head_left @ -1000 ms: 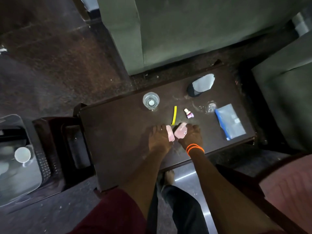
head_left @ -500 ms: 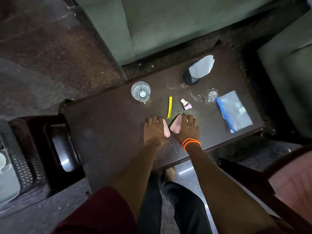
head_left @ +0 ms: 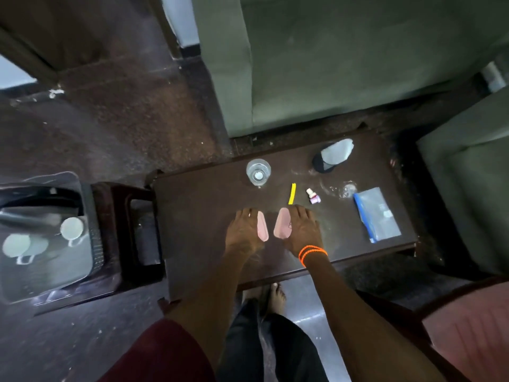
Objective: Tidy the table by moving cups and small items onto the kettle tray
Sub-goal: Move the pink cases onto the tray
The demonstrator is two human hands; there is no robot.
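On the dark wooden table [head_left: 198,216] my left hand [head_left: 243,234] grips a pink flat item [head_left: 262,230] at its right side. My right hand [head_left: 303,230], with orange bands at the wrist, grips a second pink flat item [head_left: 283,227] at its left side. Both items stand on edge, a small gap between them. Beyond the hands lie a yellow stick [head_left: 292,193], a small white and pink bottle [head_left: 313,196] and a glass cup [head_left: 258,172]. Far left, the grey kettle tray [head_left: 91,216] holds white cups [head_left: 72,228].
A blue-edged clear zip pouch [head_left: 377,215] lies at the table's right. A dark object under a grey-white piece [head_left: 332,155] sits at the back right. A dark stool [head_left: 137,230] stands between table and tray. Green sofas stand behind and to the right.
The two pink items have been drawn apart and tilted up on edge in my hands. The camera view swung back left, bringing the tray and its cups into sight.
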